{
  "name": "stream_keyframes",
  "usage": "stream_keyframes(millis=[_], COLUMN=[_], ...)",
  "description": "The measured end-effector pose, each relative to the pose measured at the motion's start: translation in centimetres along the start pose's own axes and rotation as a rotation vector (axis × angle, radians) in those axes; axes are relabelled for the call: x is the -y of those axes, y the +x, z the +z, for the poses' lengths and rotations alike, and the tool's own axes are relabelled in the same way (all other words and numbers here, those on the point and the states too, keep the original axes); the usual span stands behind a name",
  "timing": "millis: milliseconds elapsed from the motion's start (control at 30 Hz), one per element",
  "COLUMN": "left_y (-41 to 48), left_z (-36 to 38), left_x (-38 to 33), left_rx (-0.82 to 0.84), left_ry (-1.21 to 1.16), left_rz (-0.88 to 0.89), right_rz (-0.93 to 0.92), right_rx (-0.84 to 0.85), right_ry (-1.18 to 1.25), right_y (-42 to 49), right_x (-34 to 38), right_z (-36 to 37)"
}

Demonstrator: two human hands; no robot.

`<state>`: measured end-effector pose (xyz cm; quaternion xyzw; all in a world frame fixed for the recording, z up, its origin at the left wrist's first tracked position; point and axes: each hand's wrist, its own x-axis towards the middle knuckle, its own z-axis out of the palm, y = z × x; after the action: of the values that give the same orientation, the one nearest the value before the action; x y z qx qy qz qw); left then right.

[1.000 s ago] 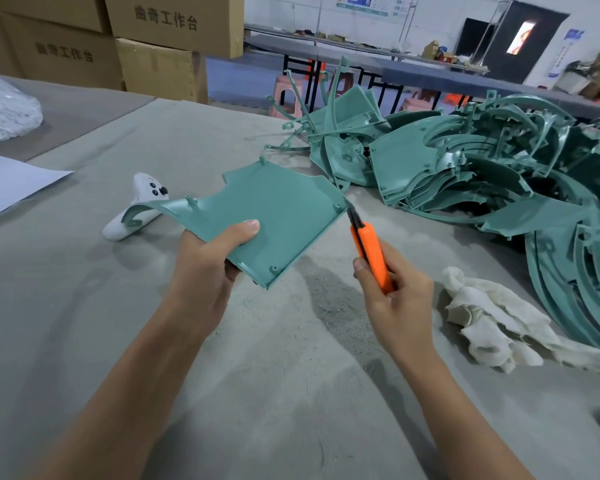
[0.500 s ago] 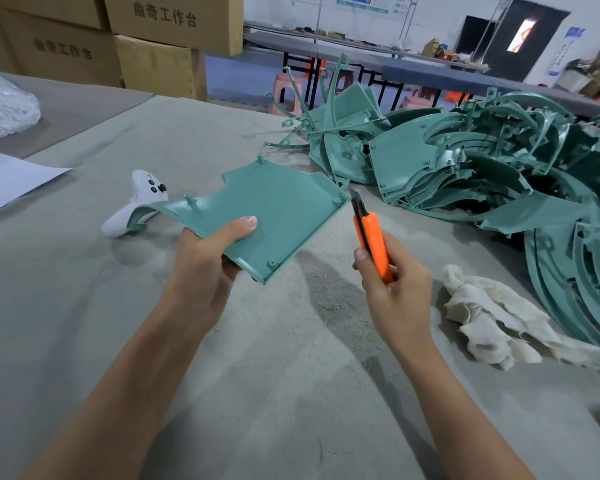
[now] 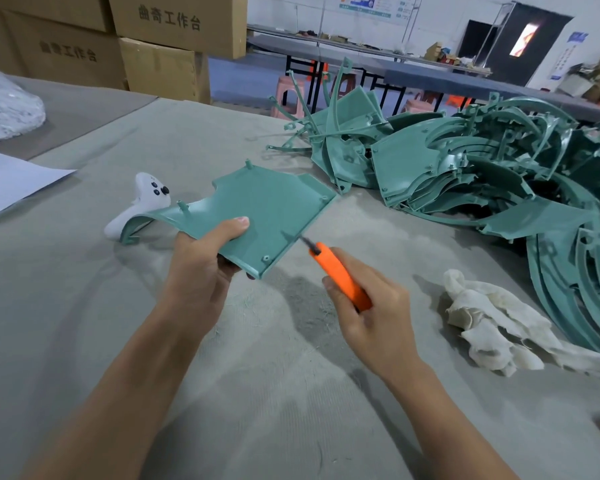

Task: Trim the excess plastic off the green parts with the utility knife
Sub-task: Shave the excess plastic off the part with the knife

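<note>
At the middle of the worktop, raised above its grey covering: one flat green part, studded with small pegs, its curved tail sweeping down toward the left edge.

- Left hand: grip pinching the part at its near edge, thumb laid flat on the upper face, fingers curled beneath.
- Right hand: grip wrapped round the orange handle of the utility knife, thumb along its side. The dark blade points up and leftward at the part's right edge; it seems to touch that edge, though blur at the tip leaves this uncertain.
- Pile of green parts: heaped at the far right corner and running down the right edge, panels and curved rims tangled together, well apart from the held piece.
- White rag: crumpled, near the right edge, between the right hand and the pile.
- White controller: lying left of centre, partly hidden behind the part's curved tail.
- Sheet of paper: flat at the left edge.
- Clear bag of white material: at the far left corner.
- Cardboard boxes: stacked beyond the far edge, printed characters on their faces.
</note>
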<state>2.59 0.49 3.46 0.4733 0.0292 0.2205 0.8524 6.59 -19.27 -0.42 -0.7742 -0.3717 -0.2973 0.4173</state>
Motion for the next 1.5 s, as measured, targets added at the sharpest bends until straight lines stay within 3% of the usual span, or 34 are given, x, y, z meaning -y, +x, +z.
stream_keyframes(millis=[167, 567, 800, 1200, 1500], left_y=[-0.2, -0.3, -0.4, -0.4, -0.2], left_z=[0.1, 0.5, 0.4, 0.5, 0.3], left_x=[0.2, 0.3, 0.3, 0.4, 0.3], left_rx=[0.032, 0.042, 0.037, 0.038, -0.010], left_ry=[0.014, 0.047, 0.067, 0.055, 0.031], left_rz=[-0.002, -0.003, -0.002, -0.004, 0.002], right_rz=[0.248, 0.291, 0.441, 0.385, 0.104], right_rx=[-0.120, -0.113, 0.073, 0.052, 0.196], right_ry=[-0.029, -0.072, 0.311, 0.124, 0.128], right_y=[1.0, 0.5, 0.7, 0.5, -0.2], right_x=[-1.6, -1.6, -1.5, -1.3, 0.2], right_z=[-1.3, -1.1, -1.7, -1.5, -0.6])
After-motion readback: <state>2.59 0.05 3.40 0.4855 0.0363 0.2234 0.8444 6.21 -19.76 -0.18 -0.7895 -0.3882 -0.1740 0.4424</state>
